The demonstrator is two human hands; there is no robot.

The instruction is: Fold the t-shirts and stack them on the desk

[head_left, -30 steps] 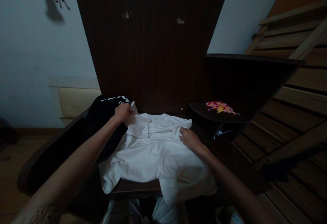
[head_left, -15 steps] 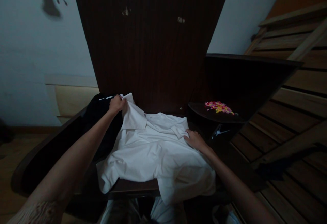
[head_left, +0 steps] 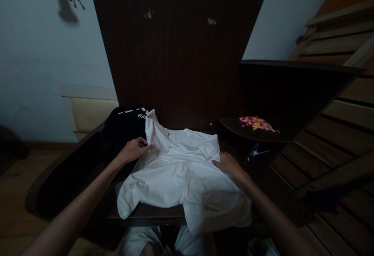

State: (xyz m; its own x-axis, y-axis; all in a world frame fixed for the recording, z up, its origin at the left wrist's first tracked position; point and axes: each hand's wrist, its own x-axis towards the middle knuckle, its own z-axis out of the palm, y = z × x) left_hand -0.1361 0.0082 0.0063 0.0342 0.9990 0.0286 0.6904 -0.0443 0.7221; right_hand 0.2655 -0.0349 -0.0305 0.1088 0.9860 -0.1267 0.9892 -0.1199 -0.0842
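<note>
A white shirt [head_left: 172,182] lies spread and wrinkled on a dark wooden surface [head_left: 157,211], its lower right part hanging over the front edge. At the shirt's upper left, a folded part stands up against the black clothing behind it. My left hand [head_left: 134,150] is beside this fold, thumb stretched over the white cloth and fingers apart. On the right side edge, my right hand [head_left: 230,165] pinches the cloth, with the thumb on top and the fingers partly hidden.
Black clothing with white lettering [head_left: 122,125] is heaped at the left. Small pink and yellow pieces [head_left: 257,123] lie on a corner shelf [head_left: 233,125] at right. A tall dark panel [head_left: 175,53] rises behind the shirt. Wooden slats [head_left: 336,143] stand far right.
My left hand has let go of the shirt's upper left corner and come down toward me. That corner now stands up by itself. My right hand remains at the right edge.
</note>
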